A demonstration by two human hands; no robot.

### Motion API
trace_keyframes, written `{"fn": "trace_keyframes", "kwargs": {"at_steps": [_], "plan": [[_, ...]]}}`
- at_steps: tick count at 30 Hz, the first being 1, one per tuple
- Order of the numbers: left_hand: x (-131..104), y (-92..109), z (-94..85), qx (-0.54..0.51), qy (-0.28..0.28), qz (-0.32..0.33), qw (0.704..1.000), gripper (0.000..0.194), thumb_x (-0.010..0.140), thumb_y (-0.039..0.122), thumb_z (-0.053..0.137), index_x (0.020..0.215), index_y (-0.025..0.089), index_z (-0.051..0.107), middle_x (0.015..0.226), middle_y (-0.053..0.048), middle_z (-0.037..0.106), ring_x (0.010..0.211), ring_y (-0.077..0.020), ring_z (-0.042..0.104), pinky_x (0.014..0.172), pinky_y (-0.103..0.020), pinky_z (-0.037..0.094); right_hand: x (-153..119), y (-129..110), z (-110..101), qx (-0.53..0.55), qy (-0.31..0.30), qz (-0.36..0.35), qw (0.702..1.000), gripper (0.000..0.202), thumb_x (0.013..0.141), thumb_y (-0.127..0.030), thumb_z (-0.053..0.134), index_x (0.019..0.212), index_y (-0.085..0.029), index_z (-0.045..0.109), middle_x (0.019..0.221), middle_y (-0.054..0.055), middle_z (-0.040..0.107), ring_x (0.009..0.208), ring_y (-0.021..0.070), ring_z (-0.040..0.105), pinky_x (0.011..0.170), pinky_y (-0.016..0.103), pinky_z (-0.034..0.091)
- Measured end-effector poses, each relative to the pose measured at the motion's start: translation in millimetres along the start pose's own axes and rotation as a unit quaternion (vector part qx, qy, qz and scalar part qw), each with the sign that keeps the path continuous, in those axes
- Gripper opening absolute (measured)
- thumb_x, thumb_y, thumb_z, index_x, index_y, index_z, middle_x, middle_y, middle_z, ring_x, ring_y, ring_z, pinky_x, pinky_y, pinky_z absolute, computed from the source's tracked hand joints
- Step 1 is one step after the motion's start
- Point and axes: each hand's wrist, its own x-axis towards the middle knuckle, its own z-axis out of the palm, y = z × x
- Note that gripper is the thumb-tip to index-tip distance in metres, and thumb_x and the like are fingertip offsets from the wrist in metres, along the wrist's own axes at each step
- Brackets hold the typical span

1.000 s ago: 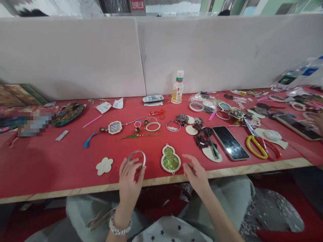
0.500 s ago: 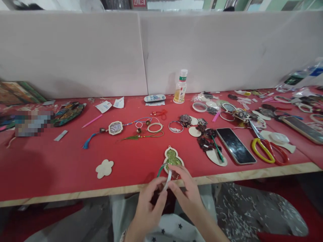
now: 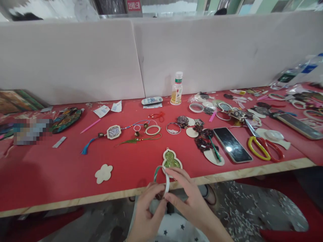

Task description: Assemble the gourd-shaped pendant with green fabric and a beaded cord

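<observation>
Both hands hold a thin white ring (image 3: 167, 183) at the table's front edge. My left hand (image 3: 150, 205) pinches its lower left part between thumb and fingers. On the right side, my right hand (image 3: 185, 191) has its fingertips at the top and its thumb at the bottom of the ring. A green strip (image 3: 156, 172) curves along the ring's far side. Just beyond the fingers, a gourd-shaped piece (image 3: 172, 159) with a pale rim and green glittery middle lies flat on the table, partly covered by my right hand.
On the red table (image 3: 75, 168) lie a flower-shaped piece (image 3: 103, 173), a tasselled pendant (image 3: 114, 132), a phone (image 3: 232, 145), scissors (image 3: 262, 148) and dark round pieces (image 3: 202, 144). A small bottle (image 3: 176, 89) stands by the white partition (image 3: 88, 60).
The ring has turned so its opening shows more, with the green strip now seen curving over its far side. The whole view has shifted slightly.
</observation>
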Motion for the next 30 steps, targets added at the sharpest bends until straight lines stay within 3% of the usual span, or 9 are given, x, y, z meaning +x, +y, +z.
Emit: {"fn": "trace_keyframes", "kwargs": {"at_steps": [5, 9, 14, 18, 23, 30], "plan": [[12, -2, 9.7, -0.015, -0.04, 0.052, 0.998, 0.024, 0.077, 0.014, 0.054, 0.099, 0.02, 0.059, 0.083, -0.004, 0.067, 0.072, -0.0146, 0.061, 0.068, -0.023, 0.05, -5, 2, -7, -0.013, 0.018, -0.023, 0.999, 0.054, 0.077, -0.012, 0.05, 0.127, -0.027, 0.036, 0.126, 0.006, 0.042, 0.117, 0.0193, 0.04, 0.098, 0.034, 0.035], [12, -6, 15.8, 0.001, -0.05, 0.064, 0.997, 0.025, 0.078, 0.019, 0.055, 0.103, 0.02, 0.057, 0.089, -0.007, 0.068, 0.079, -0.0174, 0.064, 0.07, -0.025, 0.052, -8, 2, -15, -0.039, 0.026, -0.053, 0.998, 0.057, 0.075, -0.009, 0.049, 0.128, -0.026, 0.035, 0.126, 0.006, 0.043, 0.116, 0.0196, 0.039, 0.098, 0.033, 0.036], [14, -3, 13.2, 0.093, -0.028, 0.126, 0.987, 0.028, 0.078, 0.02, 0.056, 0.106, 0.022, 0.056, 0.094, -0.008, 0.068, 0.086, -0.0194, 0.063, 0.075, -0.027, 0.052, -7, 3, -20, -0.073, 0.054, -0.105, 0.99, 0.051, 0.075, -0.009, 0.05, 0.124, -0.022, 0.04, 0.119, 0.008, 0.049, 0.112, 0.0215, 0.042, 0.094, 0.034, 0.04], [23, 5, 8.5, 0.123, -0.04, 0.166, 0.978, 0.028, 0.079, 0.011, 0.046, 0.104, 0.022, 0.053, 0.085, -0.005, 0.068, 0.075, -0.0161, 0.063, 0.073, -0.028, 0.051, 0, 10, -18, -0.112, 0.067, -0.14, 0.982, 0.041, 0.076, -0.008, 0.053, 0.114, -0.022, 0.049, 0.106, 0.009, 0.053, 0.102, 0.0218, 0.046, 0.086, 0.037, 0.043], [24, 8, 5.1, 0.169, -0.027, 0.165, 0.971, 0.033, 0.077, 0.007, 0.043, 0.106, 0.019, 0.052, 0.087, -0.007, 0.068, 0.073, -0.0165, 0.063, 0.074, -0.031, 0.047, 8, 15, -8, -0.091, 0.093, -0.17, 0.977, 0.033, 0.077, -0.006, 0.054, 0.105, -0.022, 0.054, 0.095, 0.007, 0.054, 0.091, 0.0187, 0.05, 0.078, 0.033, 0.046], [20, 12, -2.7, 0.143, -0.011, 0.119, 0.982, 0.016, 0.077, 0.011, 0.05, 0.091, 0.017, 0.056, 0.071, -0.003, 0.064, 0.06, -0.014, 0.056, 0.069, -0.031, 0.043, 11, 14, 3, -0.016, 0.06, -0.155, 0.986, 0.023, 0.077, -0.006, 0.054, 0.094, -0.022, 0.053, 0.092, 0.005, 0.055, 0.088, 0.0148, 0.054, 0.077, 0.026, 0.047]]}}
